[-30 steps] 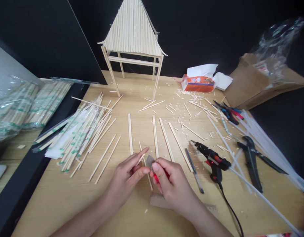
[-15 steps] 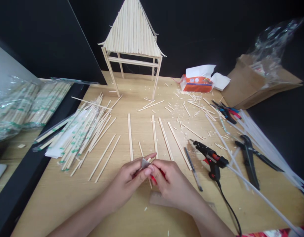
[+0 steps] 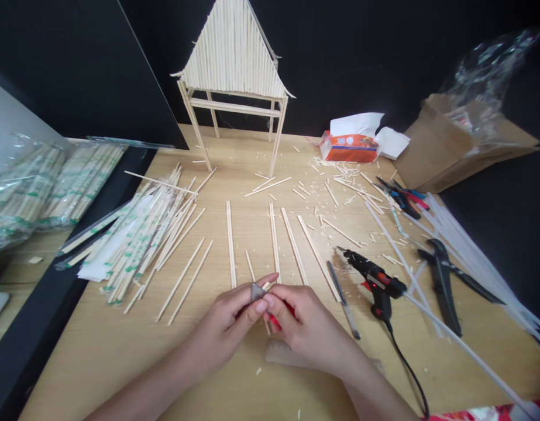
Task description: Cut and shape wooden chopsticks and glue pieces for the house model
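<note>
My left hand (image 3: pixel 234 310) is closed around a short wooden stick (image 3: pixel 266 285) and a small grey blade-like piece (image 3: pixel 256 291). Against it, my right hand (image 3: pixel 296 313) pinches at the same spot, closed on a red-handled tool (image 3: pixel 275 323) mostly hidden by the fingers. The two thumbs touch. Another thin stick (image 3: pixel 250 264) lies on the table just beyond and under the hands. Paired sticks (image 3: pixel 293 245) lie in rows past the fingertips. A ruler (image 3: pixel 282 353) lies partly beneath my right hand and wrist.
A stick-built house model (image 3: pixel 234 58) stands at the back. Bundled sticks (image 3: pixel 138 234) lie left. On the right are a pen (image 3: pixel 343 301), a corded glue gun (image 3: pixel 375 280), black cutters (image 3: pixel 443 286), glue sticks (image 3: pixel 471 257), a tissue pack (image 3: pixel 351 147) and a paper bag (image 3: pixel 454 140).
The grey piece between my fingers has tilted slightly. Both hands otherwise hold nearly the same place, and the view has shifted a little.
</note>
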Motion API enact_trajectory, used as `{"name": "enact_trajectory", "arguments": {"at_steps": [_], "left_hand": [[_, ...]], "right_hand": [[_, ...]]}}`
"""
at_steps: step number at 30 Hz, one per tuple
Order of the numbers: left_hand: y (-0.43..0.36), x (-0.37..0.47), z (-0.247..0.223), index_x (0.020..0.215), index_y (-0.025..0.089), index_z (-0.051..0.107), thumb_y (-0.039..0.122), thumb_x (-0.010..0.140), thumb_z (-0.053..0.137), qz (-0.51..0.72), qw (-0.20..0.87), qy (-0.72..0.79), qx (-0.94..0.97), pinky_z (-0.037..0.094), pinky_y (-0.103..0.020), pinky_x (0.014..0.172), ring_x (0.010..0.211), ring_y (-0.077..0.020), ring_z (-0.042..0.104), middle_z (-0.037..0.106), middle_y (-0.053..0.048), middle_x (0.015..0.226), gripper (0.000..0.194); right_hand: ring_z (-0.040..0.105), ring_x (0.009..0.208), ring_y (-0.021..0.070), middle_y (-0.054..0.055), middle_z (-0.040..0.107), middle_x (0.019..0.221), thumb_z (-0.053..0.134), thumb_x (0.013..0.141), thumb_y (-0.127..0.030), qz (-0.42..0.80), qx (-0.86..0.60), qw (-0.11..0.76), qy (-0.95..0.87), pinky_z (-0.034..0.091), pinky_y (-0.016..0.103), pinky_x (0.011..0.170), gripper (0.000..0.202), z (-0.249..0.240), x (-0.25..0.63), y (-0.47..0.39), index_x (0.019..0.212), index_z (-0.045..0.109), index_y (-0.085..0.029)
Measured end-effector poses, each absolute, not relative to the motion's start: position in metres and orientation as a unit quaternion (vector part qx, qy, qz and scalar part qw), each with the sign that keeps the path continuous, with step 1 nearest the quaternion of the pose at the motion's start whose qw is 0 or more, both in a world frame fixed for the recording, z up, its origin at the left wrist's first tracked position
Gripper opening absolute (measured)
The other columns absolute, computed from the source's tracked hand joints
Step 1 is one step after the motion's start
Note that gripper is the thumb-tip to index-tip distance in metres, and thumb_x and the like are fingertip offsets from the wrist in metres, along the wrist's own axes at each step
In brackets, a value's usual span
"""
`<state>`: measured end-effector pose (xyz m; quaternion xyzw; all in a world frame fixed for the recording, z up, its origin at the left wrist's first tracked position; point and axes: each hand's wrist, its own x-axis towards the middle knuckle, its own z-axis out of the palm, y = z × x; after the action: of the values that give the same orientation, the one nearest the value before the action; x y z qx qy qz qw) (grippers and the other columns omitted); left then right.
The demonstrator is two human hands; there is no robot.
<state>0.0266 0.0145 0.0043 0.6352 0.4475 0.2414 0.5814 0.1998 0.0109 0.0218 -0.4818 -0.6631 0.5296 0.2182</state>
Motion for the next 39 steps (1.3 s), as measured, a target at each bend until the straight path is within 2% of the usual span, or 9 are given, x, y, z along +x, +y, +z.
{"name": "enact_trajectory", "arguments": {"at_steps": [4, 6, 8, 13, 20, 26, 32, 39], "left_hand": [[0.015, 0.028, 0.005, 0.100, 0.019, 0.065, 0.031, 0.091, 0.045, 0.255, 0.565, 0.449, 0.644, 0.046, -0.025, 0.073, 0.073, -0.0160, 0.058, 0.064, -0.002, 0.078, 0.025], [0.016, 0.029, 0.007, 0.085, 0.018, 0.064, 0.029, 0.091, 0.044, 0.268, 0.561, 0.442, 0.647, 0.045, -0.023, 0.068, 0.068, -0.0145, 0.056, 0.062, -0.001, 0.073, 0.023], [0.016, 0.030, 0.008, 0.079, 0.018, 0.060, 0.027, 0.091, 0.044, 0.279, 0.561, 0.436, 0.645, 0.043, -0.021, 0.065, 0.067, -0.0133, 0.056, 0.061, 0.000, 0.071, 0.023], [0.013, 0.028, 0.003, 0.076, 0.017, 0.056, 0.026, 0.091, 0.044, 0.270, 0.513, 0.457, 0.675, 0.040, -0.019, 0.061, 0.064, -0.0115, 0.056, 0.059, 0.002, 0.068, 0.021], [0.011, 0.028, -0.004, 0.069, 0.018, 0.052, 0.031, 0.091, 0.044, 0.260, 0.463, 0.497, 0.687, 0.035, -0.019, 0.053, 0.053, -0.0095, 0.048, 0.052, 0.004, 0.059, 0.027], [0.013, 0.032, -0.002, 0.067, 0.017, 0.052, 0.039, 0.089, 0.048, 0.260, 0.517, 0.511, 0.636, 0.037, -0.020, 0.056, 0.059, -0.0113, 0.051, 0.056, 0.003, 0.062, 0.031], [0.016, 0.031, 0.002, 0.081, 0.020, 0.046, 0.039, 0.092, 0.043, 0.222, 0.605, 0.476, 0.599, 0.038, -0.021, 0.063, 0.068, -0.0113, 0.052, 0.054, 0.004, 0.072, 0.022], [0.017, 0.028, 0.004, 0.083, 0.021, 0.045, 0.041, 0.093, 0.039, 0.199, 0.619, 0.450, 0.613, 0.036, -0.023, 0.065, 0.072, -0.0122, 0.053, 0.055, 0.003, 0.076, 0.023]], "right_hand": [[0.048, 0.057, 0.0095, -0.003, 0.052, 0.066, 0.034, 0.097, -0.026, 0.531, -0.480, 0.229, -0.660, 0.034, 0.021, 0.056, 0.028, 0.023, 0.199, 0.011, 0.075, 0.050, -0.019], [0.049, 0.059, 0.0097, -0.002, 0.053, 0.069, 0.035, 0.096, -0.024, 0.521, -0.478, 0.243, -0.664, 0.035, 0.021, 0.058, 0.025, 0.026, 0.198, 0.011, 0.076, 0.050, -0.019], [0.047, 0.060, 0.0098, -0.002, 0.052, 0.069, 0.035, 0.096, -0.023, 0.506, -0.482, 0.249, -0.670, 0.034, 0.021, 0.058, 0.024, 0.027, 0.197, 0.011, 0.076, 0.048, -0.020], [0.044, 0.058, 0.0102, -0.003, 0.050, 0.065, 0.034, 0.097, -0.025, 0.477, -0.506, 0.224, -0.683, 0.030, 0.022, 0.056, 0.026, 0.026, 0.197, 0.008, 0.073, 0.044, -0.020], [0.041, 0.056, 0.0101, -0.003, 0.046, 0.063, 0.035, 0.096, -0.028, 0.445, -0.527, 0.217, -0.690, 0.027, 0.023, 0.054, 0.028, 0.024, 0.197, 0.006, 0.070, 0.041, -0.020], [0.043, 0.054, 0.0091, -0.004, 0.047, 0.061, 0.034, 0.097, -0.030, 0.503, -0.516, 0.234, -0.653, 0.030, 0.021, 0.054, 0.031, 0.025, 0.198, 0.008, 0.070, 0.046, -0.019], [0.042, 0.049, 0.0070, -0.005, 0.048, 0.057, 0.036, 0.097, -0.031, 0.574, -0.503, 0.201, -0.614, 0.030, 0.018, 0.049, 0.031, 0.020, 0.203, 0.011, 0.073, 0.050, -0.019], [0.042, 0.047, 0.0059, -0.005, 0.048, 0.056, 0.036, 0.096, -0.030, 0.602, -0.496, 0.196, -0.594, 0.032, 0.017, 0.049, 0.031, 0.019, 0.204, 0.012, 0.071, 0.051, -0.019]]}}
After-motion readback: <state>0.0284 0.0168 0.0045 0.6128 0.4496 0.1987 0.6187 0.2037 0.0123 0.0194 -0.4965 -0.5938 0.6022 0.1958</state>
